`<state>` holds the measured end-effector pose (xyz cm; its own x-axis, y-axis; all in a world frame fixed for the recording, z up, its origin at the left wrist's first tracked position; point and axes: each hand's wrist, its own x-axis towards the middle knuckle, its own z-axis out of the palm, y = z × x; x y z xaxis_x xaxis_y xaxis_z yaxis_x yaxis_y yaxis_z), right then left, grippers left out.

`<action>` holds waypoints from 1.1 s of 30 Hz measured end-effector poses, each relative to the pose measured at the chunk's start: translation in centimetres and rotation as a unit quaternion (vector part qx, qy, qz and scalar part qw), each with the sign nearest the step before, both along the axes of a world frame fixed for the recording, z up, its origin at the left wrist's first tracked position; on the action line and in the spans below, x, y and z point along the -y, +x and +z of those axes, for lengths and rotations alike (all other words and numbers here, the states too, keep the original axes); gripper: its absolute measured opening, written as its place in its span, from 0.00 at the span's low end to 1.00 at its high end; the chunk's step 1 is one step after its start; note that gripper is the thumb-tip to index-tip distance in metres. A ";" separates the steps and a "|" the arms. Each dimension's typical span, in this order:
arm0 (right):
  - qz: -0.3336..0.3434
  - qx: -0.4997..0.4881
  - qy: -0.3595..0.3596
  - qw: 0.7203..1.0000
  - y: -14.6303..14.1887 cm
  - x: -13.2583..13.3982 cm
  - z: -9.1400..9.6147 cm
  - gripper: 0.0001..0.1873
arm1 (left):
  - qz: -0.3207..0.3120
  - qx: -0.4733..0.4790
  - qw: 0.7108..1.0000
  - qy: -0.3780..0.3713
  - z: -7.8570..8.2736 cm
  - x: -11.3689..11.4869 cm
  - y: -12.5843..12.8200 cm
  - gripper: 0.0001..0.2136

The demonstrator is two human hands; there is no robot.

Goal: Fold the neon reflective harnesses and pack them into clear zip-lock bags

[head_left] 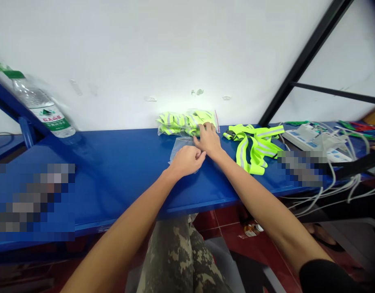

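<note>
My left hand [187, 160] is closed in a loose fist over a flat clear plastic bag [178, 145] on the blue table. What its curled fingers hold, if anything, is hidden. My right hand [209, 140] lies just beyond, fingers spread, with the fingertips at the near edge of a filled clear bag [175, 122]. Inside that bag are bundled neon-yellow straps with silver reflective stripes. To the right of my right hand lies a loose pile of similar reflective straps [256, 148] with a black buckle [229, 134].
A large water bottle [48, 108] stands at the back left by a blue frame post. White cables [327, 183] and white boxes [321, 142] crowd the right side beyond a black metal frame [292, 83]. The white wall rises behind the table [120, 179].
</note>
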<state>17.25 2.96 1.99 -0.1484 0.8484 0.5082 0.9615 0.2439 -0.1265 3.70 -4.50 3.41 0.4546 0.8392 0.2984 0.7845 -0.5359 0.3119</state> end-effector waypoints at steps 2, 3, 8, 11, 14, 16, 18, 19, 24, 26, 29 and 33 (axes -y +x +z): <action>0.006 0.007 -0.012 1.000 0.4 0.7 0.3 0.26 | -0.004 0.026 0.999 0.018 -0.1 -0.2 0.0 0.22; 0.008 0.010 -0.014 1.000 0.6 1.0 0.5 0.26 | 0.001 0.036 0.999 0.028 -0.1 -0.3 0.0 0.22; -0.008 0.034 -0.023 0.999 1.1 2.3 0.8 0.25 | 0.021 0.049 0.997 0.058 0.0 -0.5 -0.2 0.20; -0.042 0.045 -0.026 0.998 1.1 2.6 0.8 0.28 | 0.023 0.054 0.997 0.059 0.0 -0.5 -0.1 0.18; -0.047 0.065 -0.005 0.997 1.2 2.2 0.7 0.38 | 0.029 0.056 0.996 0.059 -0.2 -0.5 0.0 0.16; -0.026 0.087 -0.013 0.996 1.4 1.7 0.7 0.39 | 0.038 0.042 0.997 0.055 -0.4 -0.5 -0.1 0.14; 0.001 0.096 -0.031 0.995 1.8 1.5 0.7 0.37 | 0.051 0.000 0.998 0.034 -0.6 -0.5 -0.4 0.14; 0.013 0.092 -0.033 0.995 2.0 1.6 0.7 0.35 | 0.058 -0.030 0.998 0.020 -0.7 -0.5 -0.6 0.15; 0.040 0.078 -0.013 0.996 2.6 3.7 1.0 0.27 | 0.108 -0.122 0.986 -0.029 -0.2 -0.4 -1.3 0.19; 0.065 0.117 -0.032 0.991 2.4 4.2 1.0 0.24 | 0.125 -0.117 0.985 -0.037 0.1 -0.4 -1.4 0.17; 0.066 0.145 -0.066 0.985 1.9 3.6 0.8 0.24 | 0.133 -0.102 0.985 -0.051 0.3 -0.6 -1.7 0.15; 0.041 0.138 -0.081 0.986 1.7 1.5 0.3 0.28 | 0.117 -0.096 0.987 -0.054 0.0 -0.9 -1.8 0.12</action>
